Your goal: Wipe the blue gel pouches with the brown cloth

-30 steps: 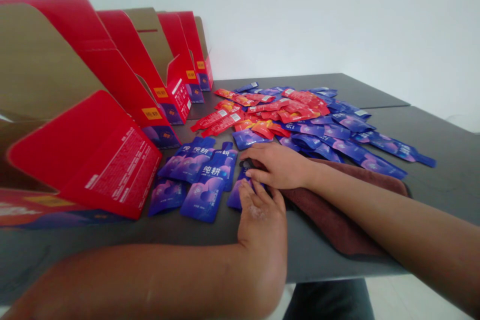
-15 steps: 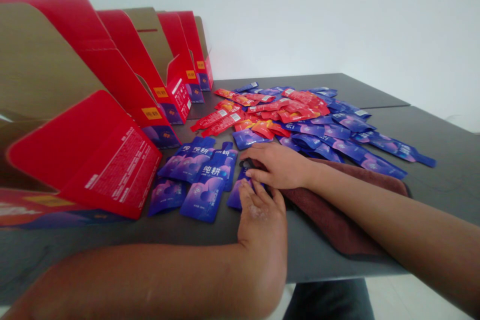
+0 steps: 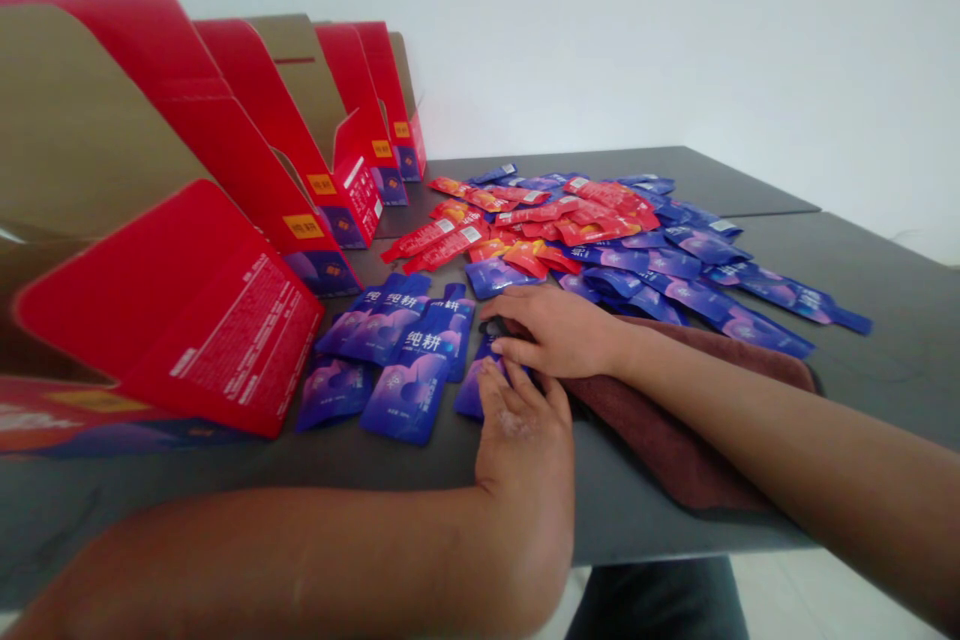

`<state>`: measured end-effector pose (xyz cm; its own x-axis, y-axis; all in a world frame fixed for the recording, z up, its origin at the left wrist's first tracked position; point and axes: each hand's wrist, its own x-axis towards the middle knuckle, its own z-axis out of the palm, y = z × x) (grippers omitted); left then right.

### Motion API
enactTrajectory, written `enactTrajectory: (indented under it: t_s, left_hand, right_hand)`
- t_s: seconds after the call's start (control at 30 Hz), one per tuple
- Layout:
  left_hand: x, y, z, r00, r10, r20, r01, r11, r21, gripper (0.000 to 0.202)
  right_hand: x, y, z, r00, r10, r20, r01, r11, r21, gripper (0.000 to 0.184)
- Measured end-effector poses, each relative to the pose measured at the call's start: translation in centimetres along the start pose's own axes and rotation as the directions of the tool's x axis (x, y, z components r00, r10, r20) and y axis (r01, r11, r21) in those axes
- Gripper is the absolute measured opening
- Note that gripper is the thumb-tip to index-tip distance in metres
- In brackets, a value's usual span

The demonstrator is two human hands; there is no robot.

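Observation:
My left hand lies with outstretched fingers over a blue-purple pouch, covering much of it. Just beyond, my right hand reaches in from the right, fingers apart over the pouch's upper end. A small dark piece shows between its thumb and forefinger; I cannot tell what it is. Left of my hands, several blue-purple pouches overlap, with one printed pouch in front. My right wrist rests on a brown cloth.
Red cardboard boxes with raised flaps line the left side. Past my hands is a loose pile of red sachets and blue pouches. The dark table ends at a front edge near me; a pale wall stands behind.

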<state>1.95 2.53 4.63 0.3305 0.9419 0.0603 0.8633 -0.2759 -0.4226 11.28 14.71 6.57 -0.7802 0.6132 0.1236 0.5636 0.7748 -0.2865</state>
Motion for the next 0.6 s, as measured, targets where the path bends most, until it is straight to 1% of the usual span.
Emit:
enactTrajectory:
  t_s: [0.4, 0.6]
  left_hand:
    - [0.01, 0.03, 0.19, 1.000, 0.000, -0.025, 0.002, 0.998, 0.064, 0.048]
    - [0.07, -0.03, 0.09, 0.999, 0.039, -0.006, -0.038, 0.992, 0.122, 0.049]
  right_hand:
    - [0.02, -0.01, -0.01, 1.000, 0.002, 0.009, -0.002, 1.000, -0.010, 0.039]
    - [0.02, -0.02, -0.03, 1.000, 0.002, 0.003, -0.002, 1.000, -0.006, 0.037]
